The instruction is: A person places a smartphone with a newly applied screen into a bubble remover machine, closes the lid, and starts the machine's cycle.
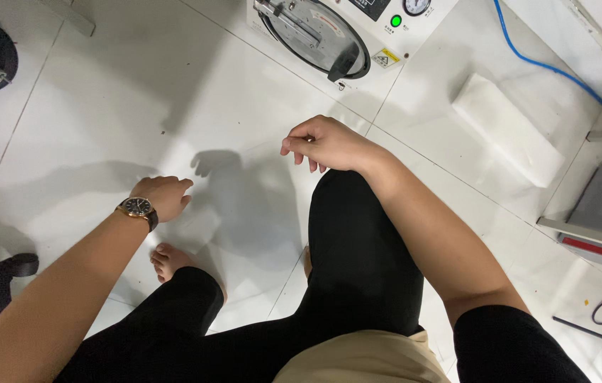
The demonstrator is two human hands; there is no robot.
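— Two big things first, please, then work down.

— Biggest is the white tiled floor (138, 85), which fills most of my view. Next is the white machine (358, 21) at the top edge, with a round metal door (315, 32) facing up at me. A black handle (343, 65) sits on the door's lower right rim. Right of the machine a white block (506, 138) lies flat on the tiles, its long side running diagonally from upper left to lower right.

— And the hands?

— The right hand (326, 144) hangs over the raised knee (347, 213). Its fingers are curled in narrow, thumb against the forefinger, and I see nothing held. The left hand (163, 195) is lower and further left, over bare tile, showing me its back. Its fingers are bent together, and I cannot tell from here whether the palm holds anything. It wears a wristwatch (136, 207).

— Which hand is closer to the machine?

— The right one, clearly. The machine lies straight ahead of its knuckles and slightly to the right, apart from them, with open floor between. The left hand is well apart from it, with the door up and to its right.

— Anything smaller?

— A bare foot (170, 261) just below the left wrist, and a green lamp (396, 21) beside the door.
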